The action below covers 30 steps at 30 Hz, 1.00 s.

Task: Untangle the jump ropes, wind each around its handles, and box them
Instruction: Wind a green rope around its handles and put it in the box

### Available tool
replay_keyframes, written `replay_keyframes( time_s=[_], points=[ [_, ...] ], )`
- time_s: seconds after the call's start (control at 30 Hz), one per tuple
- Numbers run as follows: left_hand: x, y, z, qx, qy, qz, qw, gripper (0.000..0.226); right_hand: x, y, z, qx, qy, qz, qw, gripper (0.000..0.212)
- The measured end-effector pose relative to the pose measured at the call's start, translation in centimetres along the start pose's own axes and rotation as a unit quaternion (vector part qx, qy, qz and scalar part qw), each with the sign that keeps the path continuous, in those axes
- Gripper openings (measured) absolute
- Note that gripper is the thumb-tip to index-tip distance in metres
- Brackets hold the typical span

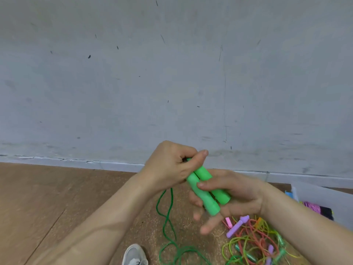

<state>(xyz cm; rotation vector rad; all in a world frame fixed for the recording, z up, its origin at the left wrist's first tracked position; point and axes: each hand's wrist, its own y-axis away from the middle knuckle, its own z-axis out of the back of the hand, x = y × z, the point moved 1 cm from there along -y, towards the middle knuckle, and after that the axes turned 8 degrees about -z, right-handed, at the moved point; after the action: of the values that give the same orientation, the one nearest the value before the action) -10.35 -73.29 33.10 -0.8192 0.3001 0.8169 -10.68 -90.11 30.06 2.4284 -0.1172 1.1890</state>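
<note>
Two bright green foam handles lie side by side, held up in front of me above the floor. My left hand grips their upper ends, thumb laid across them. My right hand holds their lower half from beneath, thumb pressed on top, fingers spread below. The green rope hangs from under my left hand and loops on the floor. A tangle of ropes in yellow, red and green with purple and pink handles lies on the floor at lower right.
A white box stands at the right edge, with a pink wound rope inside. A grey shoe shows at the bottom. A scuffed grey wall rises just behind the wooden floor.
</note>
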Motion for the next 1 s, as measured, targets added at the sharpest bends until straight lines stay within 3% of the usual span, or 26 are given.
replay_keyframes(
  time_s=[0.13, 0.23, 0.33, 0.43, 0.57, 0.7, 0.77, 0.87, 0.93, 1.0],
  points=[
    [1.8, -0.7, -0.8, 0.000, 0.044, 0.026, 0.999, 0.050, 0.4, -0.8, 1.7, -0.051, 0.048, -0.015, 0.997, 0.021],
    [3.1, -1.6, -1.0, -0.001, 0.149, 0.112, 0.982, 0.058, 0.2, -1.0, 2.7, -0.075, 0.018, 0.010, 0.997, 0.016],
    [4.3, -2.2, -0.8, -0.056, 0.372, 0.188, 0.907, 0.028, 0.7, -0.9, 3.4, -0.029, -0.041, 0.049, 0.998, 0.020],
    [4.9, -2.2, -1.0, -0.061, 0.496, 0.205, 0.842, 0.019, 1.4, -0.9, 3.6, 0.012, -0.094, 0.074, 0.993, 0.022],
    [5.4, -2.5, -1.9, -0.037, 0.581, 0.205, 0.787, 0.047, 1.5, -0.8, 3.6, 0.039, -0.122, 0.081, 0.988, 0.021],
    [6.2, -2.4, -2.4, -0.027, 0.640, 0.191, 0.744, 0.047, 1.4, -0.5, 3.5, 0.063, -0.133, 0.089, 0.985, 0.020],
    [6.0, -2.5, -2.9, -0.048, 0.622, 0.205, 0.754, 0.035, 1.3, -0.5, 3.3, 0.062, -0.143, 0.097, 0.983, 0.020],
    [5.0, -2.9, -4.8, -0.118, 0.500, 0.275, 0.813, 0.026, 1.5, -0.7, 2.9, -0.011, -0.178, 0.122, 0.976, 0.023],
    [4.1, -2.8, -6.2, -0.131, 0.375, 0.276, 0.875, 0.026, 1.7, -1.2, 2.9, -0.134, -0.171, 0.141, 0.966, 0.019],
    [3.5, -2.5, -7.0, -0.036, 0.154, 0.205, 0.966, 0.021, 1.9, -1.5, 3.7, -0.284, -0.107, 0.147, 0.941, 0.015]
  ],
)
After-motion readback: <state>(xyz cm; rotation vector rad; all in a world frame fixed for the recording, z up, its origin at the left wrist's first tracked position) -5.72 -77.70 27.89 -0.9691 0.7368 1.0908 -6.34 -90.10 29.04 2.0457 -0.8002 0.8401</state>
